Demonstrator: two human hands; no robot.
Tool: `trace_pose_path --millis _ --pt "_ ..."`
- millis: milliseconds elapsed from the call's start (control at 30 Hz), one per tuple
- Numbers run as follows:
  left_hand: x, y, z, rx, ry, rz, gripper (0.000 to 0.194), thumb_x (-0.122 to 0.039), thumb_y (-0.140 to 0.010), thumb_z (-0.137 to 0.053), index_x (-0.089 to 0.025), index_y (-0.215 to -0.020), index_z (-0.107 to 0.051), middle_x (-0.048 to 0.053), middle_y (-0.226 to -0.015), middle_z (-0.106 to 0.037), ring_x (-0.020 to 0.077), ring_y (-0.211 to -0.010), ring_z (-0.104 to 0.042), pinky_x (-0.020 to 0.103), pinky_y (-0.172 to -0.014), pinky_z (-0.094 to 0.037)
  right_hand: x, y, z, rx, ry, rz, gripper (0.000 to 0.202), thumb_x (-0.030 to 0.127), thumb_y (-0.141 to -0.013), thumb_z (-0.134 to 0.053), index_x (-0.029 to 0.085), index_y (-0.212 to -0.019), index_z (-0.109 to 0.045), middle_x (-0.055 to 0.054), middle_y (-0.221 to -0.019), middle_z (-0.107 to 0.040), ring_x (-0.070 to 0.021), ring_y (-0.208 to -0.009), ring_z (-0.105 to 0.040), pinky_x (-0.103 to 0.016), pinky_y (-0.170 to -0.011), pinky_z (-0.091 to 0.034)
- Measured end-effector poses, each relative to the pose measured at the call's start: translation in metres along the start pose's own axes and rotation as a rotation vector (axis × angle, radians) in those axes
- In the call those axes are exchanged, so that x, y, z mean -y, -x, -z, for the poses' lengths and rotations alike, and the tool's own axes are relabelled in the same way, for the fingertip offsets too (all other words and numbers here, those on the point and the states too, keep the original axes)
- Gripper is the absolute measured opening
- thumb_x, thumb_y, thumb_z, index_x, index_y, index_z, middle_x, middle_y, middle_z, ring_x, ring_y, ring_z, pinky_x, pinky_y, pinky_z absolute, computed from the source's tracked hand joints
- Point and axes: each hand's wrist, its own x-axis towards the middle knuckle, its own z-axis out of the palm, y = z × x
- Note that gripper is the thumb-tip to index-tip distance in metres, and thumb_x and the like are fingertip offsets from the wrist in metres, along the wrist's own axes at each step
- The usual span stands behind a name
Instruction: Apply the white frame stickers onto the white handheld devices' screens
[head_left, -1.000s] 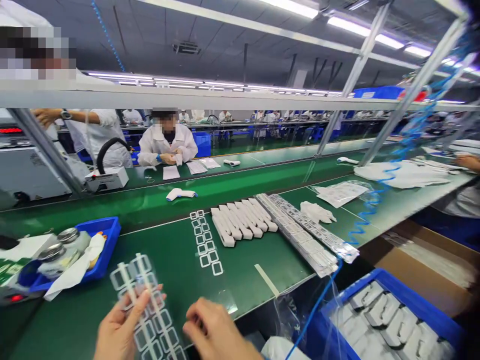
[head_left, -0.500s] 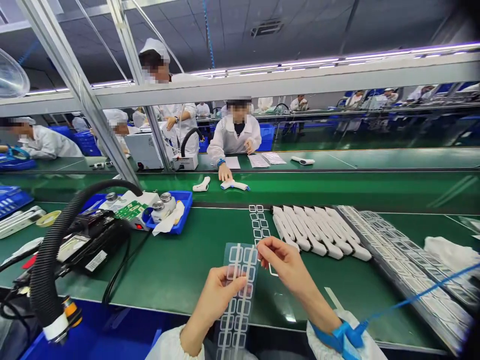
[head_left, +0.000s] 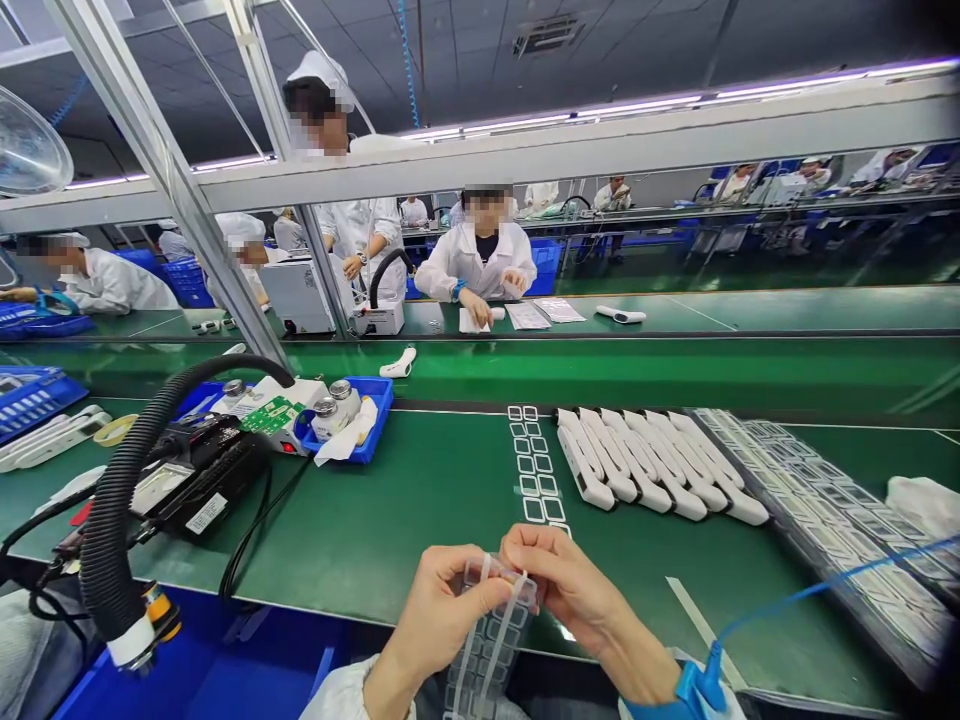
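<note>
A clear sheet (head_left: pixel 487 640) with rows of rounded square frames and two pale lengthwise strips hangs low in the middle of the head view. My left hand (head_left: pixel 442 610) pinches its upper left part between thumb and fingers. At its upper right corner, my right hand (head_left: pixel 570 590) has its fingers pressed together on the sheet, which bends there. A blue band circles my right wrist. Beyond my hands, a strip of white square frames (head_left: pixel 534 465) lies on the green table (head_left: pixel 352 520). Right of that strip is a row of white handheld devices (head_left: pixel 645 460).
More frame sheets (head_left: pixel 810 500) lie at the right, near a white cloth (head_left: pixel 922 505). A black hose (head_left: pixel 112 500), a black device (head_left: pixel 202 490) and a blue tray (head_left: pixel 375 430) stand at the left. A person (head_left: pixel 480 255) sits opposite, beyond the green belt (head_left: pixel 675 370).
Both my hands have moved lower with the sheet, whose top now bends. The person opposite has drawn a hand back, and one white and blue device is gone from the belt.
</note>
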Motion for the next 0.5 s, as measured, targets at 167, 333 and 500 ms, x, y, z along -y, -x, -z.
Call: trace_pose_path --millis 167,333,500 --pt "0.007 0.003 -0.002 -0.078 0.019 -0.05 0.014 -0.029 -0.069 -0.079 -0.017 -0.065 -0.074 0.004 -0.088 -0.056 0.0151 -0.075 -0.057 0.025 -0.067 -0.049 -0.016 -0.002 -0.006 -0.113 -0.056 -0.033 0.036 0.045 -0.065 -0.076 0.017 -0.06 -0.053 0.007 -0.045 -0.043 -0.0045 -0.039 -0.032 -0.016 -0.035 -0.027" --pt "0.013 0.008 -0.004 -0.156 -0.037 -0.007 0.01 -0.024 -0.072 -0.075 -0.016 -0.067 -0.071 0.005 -0.108 -0.053 0.0087 -0.063 -0.055 0.024 -0.062 -0.048 -0.029 -0.007 -0.011 -0.172 -0.046 -0.038 0.035 0.044 -0.066 -0.072 0.019 -0.06 -0.049 0.009 -0.045 -0.041 -0.0034 -0.037 -0.027 -0.015 -0.031 -0.023" --pt "0.015 0.011 -0.001 -0.158 -0.055 -0.028 0.013 -0.021 -0.074 -0.072 -0.017 -0.063 -0.066 0.004 -0.083 -0.061 0.0142 -0.07 -0.056 0.024 -0.064 -0.046 -0.031 -0.007 -0.007 -0.154 0.14 0.0 0.037 0.05 -0.071 -0.071 0.019 -0.064 -0.052 0.007 -0.046 -0.044 -0.0054 -0.037 -0.032 -0.018 -0.033 -0.027"
